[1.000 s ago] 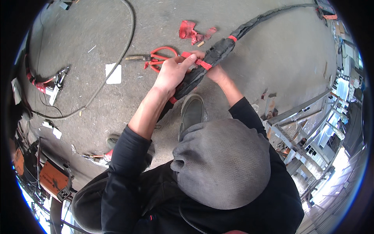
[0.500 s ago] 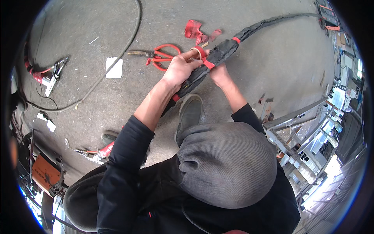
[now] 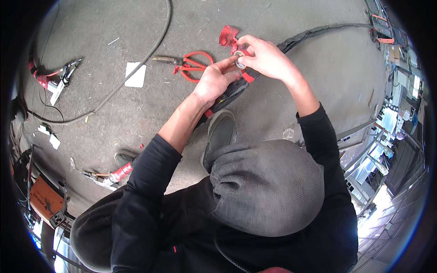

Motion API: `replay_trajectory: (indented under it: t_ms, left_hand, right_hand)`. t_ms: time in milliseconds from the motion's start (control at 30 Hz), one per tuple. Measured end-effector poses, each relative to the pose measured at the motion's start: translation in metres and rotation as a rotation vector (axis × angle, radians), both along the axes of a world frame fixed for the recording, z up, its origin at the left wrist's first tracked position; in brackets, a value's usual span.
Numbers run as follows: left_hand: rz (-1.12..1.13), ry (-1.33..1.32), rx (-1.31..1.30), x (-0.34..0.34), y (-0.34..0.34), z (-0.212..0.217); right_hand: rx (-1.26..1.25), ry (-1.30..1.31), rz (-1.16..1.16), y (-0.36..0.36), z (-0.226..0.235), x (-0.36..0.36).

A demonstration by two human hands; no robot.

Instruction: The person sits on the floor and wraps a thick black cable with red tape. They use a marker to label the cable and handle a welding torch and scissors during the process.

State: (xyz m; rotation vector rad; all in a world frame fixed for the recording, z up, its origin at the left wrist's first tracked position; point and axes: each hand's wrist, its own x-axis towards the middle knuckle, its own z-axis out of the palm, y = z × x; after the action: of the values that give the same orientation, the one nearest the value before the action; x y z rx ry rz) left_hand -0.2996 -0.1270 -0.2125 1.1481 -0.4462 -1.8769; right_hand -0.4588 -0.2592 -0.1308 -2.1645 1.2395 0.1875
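A thick black cable bundle [image 3: 318, 32] bound with red tape bands runs across the concrete floor from the upper right down under my hands. My right hand [image 3: 266, 57] holds a small roll of red tape [image 3: 240, 58] just above the bundle. The fingers of my left hand [image 3: 215, 81] pinch the same roll from the left. Both hands meet over the bundle, which continues as a black stretch [image 3: 230, 93] below them. My grey shoe [image 3: 220, 132] stands on the floor beside the bundle.
Red-handled cutters [image 3: 189, 63] lie on the floor left of my hands, with crumpled red tape [image 3: 227, 34] above. A grey cable [image 3: 136, 68] curves across the floor, a white paper [image 3: 135, 74] beside it. Clamps with red grips [image 3: 54, 77] lie far left; an orange machine [image 3: 43, 198] sits lower left.
My right hand has come up from behind the bundle into plain view. Both hands have closed on the tape roll above the bundle, where before the left hand gripped the bundle.
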Motion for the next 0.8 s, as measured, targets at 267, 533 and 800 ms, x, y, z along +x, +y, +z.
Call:
replay_trajectory:
  t_ms: [267,533,800]
  left_hand:
    - [-0.086,-0.222,0.039,0.006,0.007,0.0]
    - [-0.03,-0.217,0.068,0.002,0.007,-0.026]
    - [-0.071,-0.28,-0.023,-0.004,0.007,-0.011]
  right_hand:
    - [0.097,0.15,0.147,-0.006,-0.039,0.051]
    - [0.063,0.024,0.166,0.002,-0.008,0.06]
    - [0.154,-0.207,-0.124,0.037,0.042,0.045]
